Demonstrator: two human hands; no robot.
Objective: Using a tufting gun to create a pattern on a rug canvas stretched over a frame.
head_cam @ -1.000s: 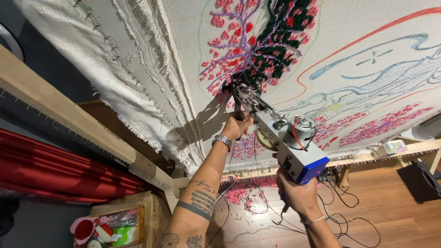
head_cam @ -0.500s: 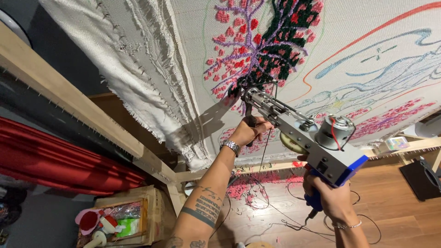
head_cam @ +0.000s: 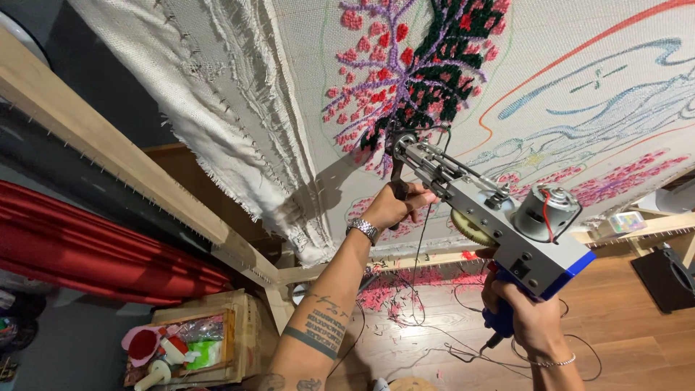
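Stretched on a wooden frame [head_cam: 130, 174], white backing cloth [head_cam: 579, 43] partly tufted with pink, purple and black pile. Against it, a grey-and-blue tufting gun [head_cam: 492, 217], needle end at the black patch. Left hand [head_cam: 394, 206] wrapped round the front grip; right hand [head_cam: 525, 318] clenched on the blue handle. Mid-fill, seemingly; next, steady pressure along the drawn outline.

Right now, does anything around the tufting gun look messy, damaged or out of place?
Pink yarn scraps litter the wooden floor below the frame, tangled among loose cords. The cloth's left edge hangs frayed and bunched. The tufting gun, held by both hands, looks intact.
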